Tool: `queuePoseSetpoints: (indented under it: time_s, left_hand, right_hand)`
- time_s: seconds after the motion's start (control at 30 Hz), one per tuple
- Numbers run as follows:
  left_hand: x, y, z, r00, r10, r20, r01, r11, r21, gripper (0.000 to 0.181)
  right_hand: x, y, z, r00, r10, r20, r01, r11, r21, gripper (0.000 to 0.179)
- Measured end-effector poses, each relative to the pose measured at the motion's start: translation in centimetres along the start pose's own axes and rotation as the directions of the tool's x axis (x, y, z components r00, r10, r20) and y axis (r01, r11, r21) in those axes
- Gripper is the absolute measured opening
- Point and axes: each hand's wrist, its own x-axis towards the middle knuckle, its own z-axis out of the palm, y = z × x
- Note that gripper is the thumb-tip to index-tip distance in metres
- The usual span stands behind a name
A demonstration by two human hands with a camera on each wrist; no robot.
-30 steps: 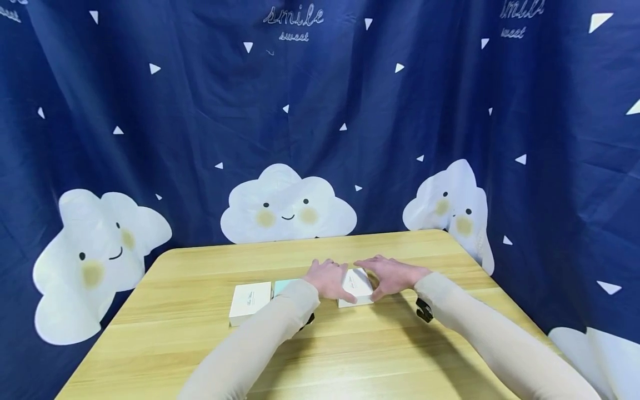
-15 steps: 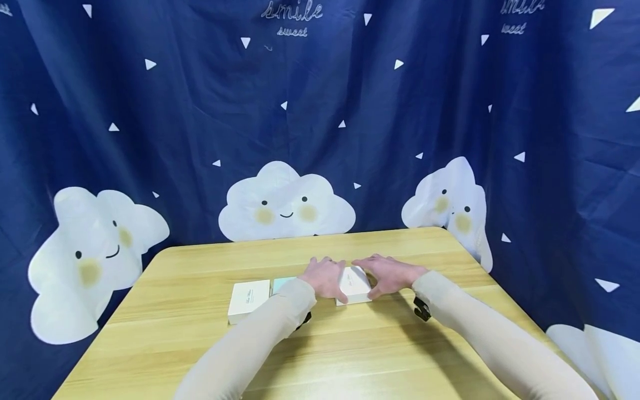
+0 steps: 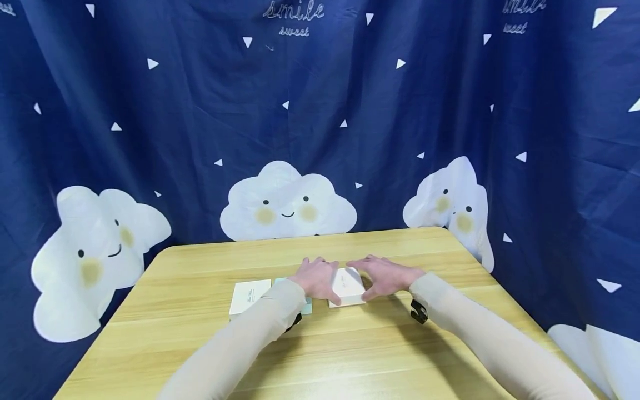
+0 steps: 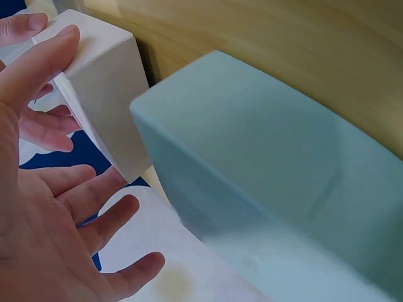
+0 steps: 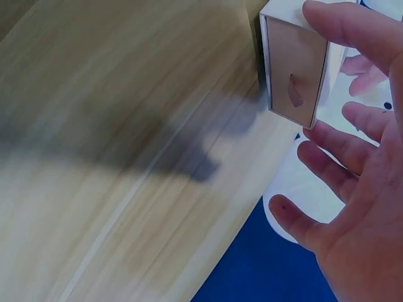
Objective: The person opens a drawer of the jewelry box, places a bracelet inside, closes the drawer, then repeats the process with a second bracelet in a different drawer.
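A small white drawer box (image 3: 347, 284) with faint lettering on its lid stands on the wooden table, between both hands. My left hand (image 3: 316, 279) pinches its left end, thumb at the near face and index finger at the far one. At the other end my right hand (image 3: 386, 276) holds it the same way. In the right wrist view, the box's tan end panel (image 5: 296, 69) carries a small ribbon tab. Remaining fingers of both hands are spread out. Just left of the left hand is a teal box (image 4: 252, 126), mostly hidden under that arm in the head view.
Another white box (image 3: 249, 294) with lettering lies left of the teal one, partly behind the left sleeve (image 3: 245, 344). The table's (image 3: 340, 355) far edge runs along a dark blue curtain (image 3: 320, 139) printed with clouds. Each wrist wears a black strap.
Both hands have slid the white box a little to the left, closer to the teal box. A near corner of the teal box now shows beside the left wrist.
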Motion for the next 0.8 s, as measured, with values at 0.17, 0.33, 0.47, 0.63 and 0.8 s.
queuePoseSetpoints:
  time_s: [0.17, 0.33, 0.47, 0.63, 0.8]
  left_hand:
    - [-0.8, -0.5, -0.3, 1.000, 0.006, 0.012, -0.005, 1.000, -0.024, 0.103]
    - [-1.0, -1.3, -0.1, 1.000, 0.002, 0.031, -0.001, 1.000, -0.026, 0.109]
    - [-1.2, -1.6, 0.1, 0.999, -0.002, 0.041, 0.003, 1.000, -0.022, 0.111]
    - [-1.7, -1.9, 0.0, 0.999, -0.010, 0.050, 0.012, 0.999, -0.044, 0.112]
    - [-2.3, -1.9, -0.2, 0.999, -0.011, 0.050, 0.013, 0.999, -0.040, 0.109]
  right_hand:
    - [0.2, -0.9, 0.0, 1.000, -0.015, -0.001, 0.015, 1.000, 0.006, 0.095]
    - [0.4, -1.5, 0.2, 1.000, -0.028, -0.003, 0.028, 0.999, 0.019, 0.093]
    - [0.5, -1.8, 0.3, 0.999, -0.051, -0.014, 0.051, 0.998, 0.030, 0.093]
    - [0.7, -2.1, 0.6, 0.997, -0.075, -0.025, 0.075, 0.997, 0.027, 0.093]
    - [1.1, -2.3, 0.8, 0.995, -0.093, -0.033, 0.093, 0.996, 0.005, 0.092]
